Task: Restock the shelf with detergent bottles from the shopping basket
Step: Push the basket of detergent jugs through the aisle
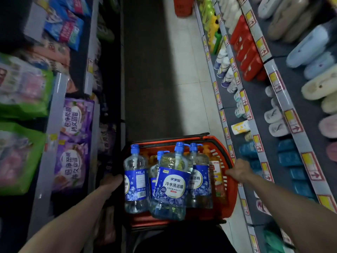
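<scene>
Basket [232,190] held at both sides in front of the body, over the aisle floor [182,73]. One grip per side keeps the load level so the tall bottles [171,185] don't tip. R grip [238,170] is closed over the R rim, fingers hooked on the wall top. L grip [112,181] is at the L rim; it's dim there, fingers prob. wrapped round the rim edge. Neither grip touches a bottle. Four clear bottles w/ blue labels and blue pump caps stand roughly upright, packed shoulder to shoulder betw. the two grips. Leftmost sits just beside L grip. An orange-label bottle [216,172] sits betw. the rightmost blue one and the R wall. Judgement: transport step, nothing unloaded yet. Shelf [255,95] w/ bare patches runs along the R side, near R grip. Basket likely needs setting down before either grip is free for a bottle.
</scene>
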